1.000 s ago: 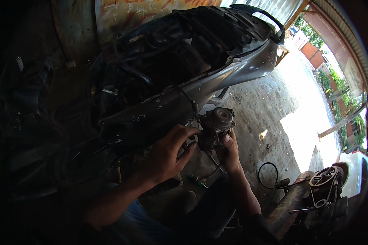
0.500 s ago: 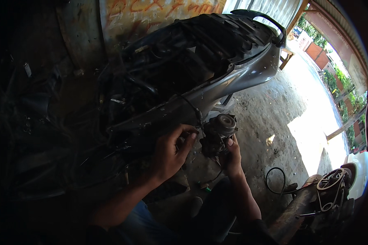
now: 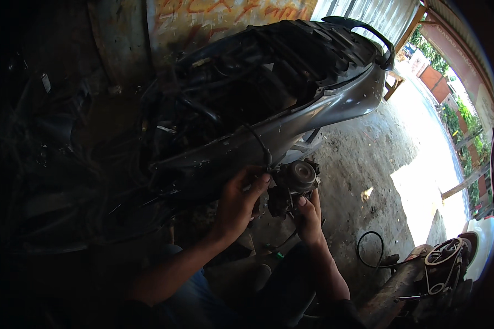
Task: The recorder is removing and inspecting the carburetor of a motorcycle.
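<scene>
A dark, grimy carburetor (image 3: 303,174) with a round cap is held up beside the scooter's flank. My right hand (image 3: 309,219) grips it from below and the right, thumb pressed on its near side. A black cable (image 3: 256,138) runs out of the scooter body (image 3: 313,112) down to the carburetor's left side. There my left hand (image 3: 239,200) is closed, thumb and forefinger pinching the cable's lower end. The exact fitting between those fingertips is hidden. The scooter has its seat off, and its dark inner bay lies exposed.
A rusty cylinder (image 3: 389,288) with belts and a pulley (image 3: 444,252) stands at the lower right, and a black hose (image 3: 370,249) loops on the concrete floor (image 3: 346,203). Behind the scooter rises a rusty metal wall (image 3: 203,24). Bright daylight enters at the right.
My left hand has closed in on the cable's end beside the carburetor. My right thumb has shifted lower and left on the carburetor. The whole view has moved slightly.
</scene>
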The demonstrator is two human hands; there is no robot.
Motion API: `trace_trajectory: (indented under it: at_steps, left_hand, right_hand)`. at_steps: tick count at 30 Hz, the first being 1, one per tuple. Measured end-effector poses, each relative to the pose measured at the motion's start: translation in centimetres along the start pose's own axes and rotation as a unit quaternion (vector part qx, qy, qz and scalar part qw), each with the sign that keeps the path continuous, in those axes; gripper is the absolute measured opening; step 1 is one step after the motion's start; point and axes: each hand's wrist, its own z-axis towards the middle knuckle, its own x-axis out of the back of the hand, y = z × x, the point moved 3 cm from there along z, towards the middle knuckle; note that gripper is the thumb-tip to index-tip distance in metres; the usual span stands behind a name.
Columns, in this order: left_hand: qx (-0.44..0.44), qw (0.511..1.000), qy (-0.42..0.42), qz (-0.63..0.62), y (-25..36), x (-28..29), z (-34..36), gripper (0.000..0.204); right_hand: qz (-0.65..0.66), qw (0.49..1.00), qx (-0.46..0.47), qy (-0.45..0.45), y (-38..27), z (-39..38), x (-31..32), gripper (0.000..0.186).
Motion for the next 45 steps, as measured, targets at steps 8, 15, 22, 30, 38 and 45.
trace_trajectory:
  at_steps: [8, 15, 22, 30, 38, 45]
  left_hand:
    - [-0.076, 0.996, 0.021, 0.045, -0.4, -0.2, 0.2, 0.036]
    - [-0.079, 0.995, 0.013, 0.062, -0.9, -0.1, 0.6, 0.035]
    - [-0.088, 0.993, 0.006, 0.078, -1.0, -0.3, 0.0, 0.027]
    - [-0.093, 0.984, 0.032, 0.149, -0.3, -0.5, -1.0, 0.022]
    - [-0.143, 0.981, 0.093, 0.093, 0.1, -0.4, -0.3, 0.026]
    - [-0.107, 0.986, 0.041, 0.122, 1.2, 1.1, 0.9, 0.031]
  right_hand:
    - [-0.019, 1.000, -0.009, 0.002, 0.1, -0.2, 0.0, 0.102]
    - [-0.041, 0.999, 0.014, -0.002, -0.4, -0.2, -0.4, 0.103]
    - [-0.115, 0.993, 0.036, 0.010, -1.0, -0.1, -1.0, 0.112]
    - [-0.149, 0.987, 0.047, 0.020, -1.4, -0.6, -1.6, 0.117]
    - [-0.134, 0.990, 0.052, 0.000, -1.7, -0.4, -2.1, 0.116]
    - [-0.197, 0.974, 0.103, -0.049, -2.7, 0.1, -2.8, 0.111]
